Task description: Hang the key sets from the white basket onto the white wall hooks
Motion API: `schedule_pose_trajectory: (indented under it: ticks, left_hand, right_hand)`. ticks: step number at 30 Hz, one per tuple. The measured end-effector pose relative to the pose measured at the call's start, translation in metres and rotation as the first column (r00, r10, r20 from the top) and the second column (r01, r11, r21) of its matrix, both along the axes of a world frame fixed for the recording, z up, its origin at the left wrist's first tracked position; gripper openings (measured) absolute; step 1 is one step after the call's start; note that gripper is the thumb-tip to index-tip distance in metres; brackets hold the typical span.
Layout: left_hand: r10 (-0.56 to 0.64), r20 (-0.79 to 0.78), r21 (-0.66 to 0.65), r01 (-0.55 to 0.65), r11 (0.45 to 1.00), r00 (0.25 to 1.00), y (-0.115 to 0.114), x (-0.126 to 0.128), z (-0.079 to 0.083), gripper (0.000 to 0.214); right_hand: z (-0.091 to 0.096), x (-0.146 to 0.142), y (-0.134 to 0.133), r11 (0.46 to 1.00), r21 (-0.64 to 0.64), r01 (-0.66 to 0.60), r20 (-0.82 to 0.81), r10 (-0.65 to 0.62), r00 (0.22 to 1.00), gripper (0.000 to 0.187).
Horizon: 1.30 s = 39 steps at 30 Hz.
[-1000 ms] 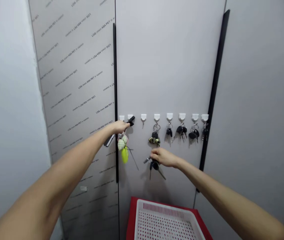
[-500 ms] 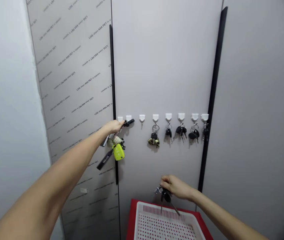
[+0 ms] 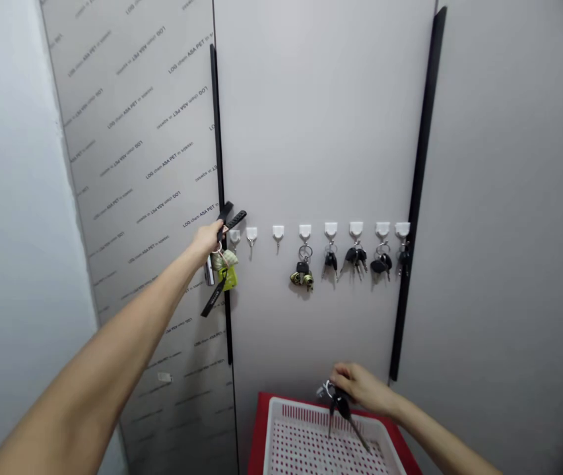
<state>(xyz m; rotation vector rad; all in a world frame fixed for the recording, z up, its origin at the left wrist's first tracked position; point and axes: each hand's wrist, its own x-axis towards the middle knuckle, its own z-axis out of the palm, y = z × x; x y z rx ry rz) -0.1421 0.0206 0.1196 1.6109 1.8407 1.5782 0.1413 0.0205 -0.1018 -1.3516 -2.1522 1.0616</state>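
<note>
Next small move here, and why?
I'd probably lower the right hand a little and set its bunch of keys in the white basket: the key tips already hang over it in this view, while the left hand is occupied, gripping a bunch with a lime-green case beside the leftmost hook.

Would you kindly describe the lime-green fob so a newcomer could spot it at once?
Find the long black strip left of the white hooks. Partway down it, look beneath the left hand. The lime-green fob dangles there, brighter than the pale checked charm above and black strap alongside.
</note>
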Motion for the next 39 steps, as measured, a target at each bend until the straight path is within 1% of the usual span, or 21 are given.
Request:
schedule_pose_trajectory:
  ticks: [2, 4, 6, 9, 11, 13, 15, 17, 19, 20, 21, 22, 23, 24, 25, 26, 28, 31, 34, 37, 39]
  left_hand:
    - [-0.098, -0.046, 0.019, 0.099, 0.995, 0.994, -0.013, 0.013, -0.018, 0.036]
    - [-0.248, -0.143, 0.001, 0.251, 0.968, 0.958, -0.024, 0.034, -0.048, 0.037]
    - [-0.417, -0.195, -0.072, 0.411, 0.909, 0.888, -0.031, 0.06, -0.087, 0.038]
    - [-0.56, -0.175, -0.261, 0.51, 0.819, 0.81, -0.035, 0.099, -0.151, 0.041]
    - [-0.589, -0.166, -0.345, 0.513, 0.786, 0.791, -0.038, 0.119, -0.189, 0.043]
    - [-0.579, -0.23, -0.391, 0.471, 0.791, 0.782, -0.043, 0.131, -0.219, 0.044]
    - [-0.587, -0.319, -0.428, 0.439, 0.79, 0.744, -0.047, 0.137, -0.238, 0.043]
    - [-0.626, -0.37, -0.482, 0.434, 0.761, 0.687, -0.047, 0.136, -0.244, 0.037]
    - [-0.666, -0.343, -0.526, 0.452, 0.72, 0.662, -0.04, 0.132, -0.235, 0.026]
    - [-0.664, -0.31, -0.51, 0.47, 0.72, 0.68, -0.033, 0.129, -0.225, 0.025]
    - [-0.641, -0.267, -0.464, 0.486, 0.74, 0.72, -0.025, 0.127, -0.211, 0.028]
    - [-0.583, -0.221, -0.378, 0.483, 0.79, 0.781, -0.016, 0.126, -0.194, 0.032]
    - [-0.488, -0.174, -0.255, 0.439, 0.861, 0.855, -0.006, 0.125, -0.175, 0.034]
    - [-0.363, -0.113, -0.133, 0.348, 0.928, 0.925, 0.004, 0.126, -0.157, 0.037]
    - [-0.239, -0.059, -0.028, 0.237, 0.971, 0.969, 0.013, 0.128, -0.139, 0.04]
    - [-0.157, -0.034, 0.017, 0.158, 0.987, 0.987, 0.022, 0.131, -0.124, 0.045]
    - [-0.079, -0.043, 0.015, 0.08, 0.997, 0.996, 0.035, 0.139, -0.103, 0.047]
    - [-0.13, -0.076, -0.044, 0.127, 0.991, 0.989, 0.043, 0.148, -0.091, 0.032]
    - [-0.274, 0.057, -0.061, 0.278, 0.959, 0.96, 0.038, 0.147, -0.078, 0.02]
    - [-0.386, 0.281, 0.016, 0.398, 0.917, 0.879, 0.028, 0.14, -0.05, 0.014]
    - [-0.41, 0.382, 0.103, 0.403, 0.909, 0.828, 0.024, 0.137, -0.027, 0.012]
  right_hand:
    - [-0.012, 0.006, -0.002, 1.0, -0.011, -0.008, 0.023, 0.008, 1.0, 0.021]
    - [-0.026, 0.012, -0.006, 1.0, -0.007, -0.027, 0.074, 0.028, 0.997, 0.02]
    - [-0.039, 0.016, -0.011, 0.999, 0.001, -0.034, 0.126, 0.033, 0.991, 0.02]
    - [-0.044, 0.023, -0.015, 0.999, -0.037, -0.027, 0.133, 0.032, 0.991, 0.021]
    - [-0.031, 0.027, -0.013, 1.0, -0.025, -0.004, 0.091, 0.006, 0.996, 0.023]
    - [-0.004, 0.03, -0.007, 0.995, 0.081, 0.062, 0.024, -0.064, 0.998, 0.024]
    - [0.033, 0.028, 0.001, 0.954, 0.238, 0.185, -0.1, -0.165, 0.981, 0.023]
    - [0.073, 0.021, 0.01, 0.864, 0.354, 0.359, -0.295, -0.261, 0.919, 0.027]
    - [0.107, 0.009, 0.019, 0.77, 0.44, 0.462, -0.405, -0.289, 0.867, 0.036]
    - [0.121, 0.002, 0.023, 0.728, 0.479, 0.491, -0.422, -0.3, 0.856, 0.039]
    - [0.131, -0.004, 0.027, 0.686, 0.519, 0.51, -0.417, -0.318, 0.852, 0.042]
    - [0.138, -0.01, 0.032, 0.646, 0.554, 0.525, -0.4, -0.347, 0.848, 0.044]
    - [0.142, -0.015, 0.036, 0.61, 0.583, 0.538, -0.378, -0.383, 0.843, 0.046]
    - [0.144, -0.019, 0.04, 0.58, 0.601, 0.55, -0.357, -0.421, 0.834, 0.046]
    - [0.145, -0.022, 0.043, 0.561, 0.609, 0.561, -0.34, -0.454, 0.823, 0.044]
    - [0.145, -0.023, 0.046, 0.554, 0.607, 0.57, -0.33, -0.477, 0.815, 0.039]
    - [0.143, -0.021, 0.05, 0.563, 0.592, 0.577, -0.334, -0.48, 0.811, 0.031]
    - [0.147, -0.013, 0.049, 0.598, 0.553, 0.581, -0.404, -0.417, 0.814, 0.027]
    - [0.163, -0.006, 0.047, 0.633, 0.523, 0.571, -0.455, -0.359, 0.815, 0.026]
    - [0.188, -0.006, 0.048, 0.587, 0.576, 0.569, -0.455, -0.348, 0.82, 0.023]
    - [0.204, -0.011, 0.049, 0.562, 0.609, 0.559, -0.446, -0.34, 0.828, 0.022]
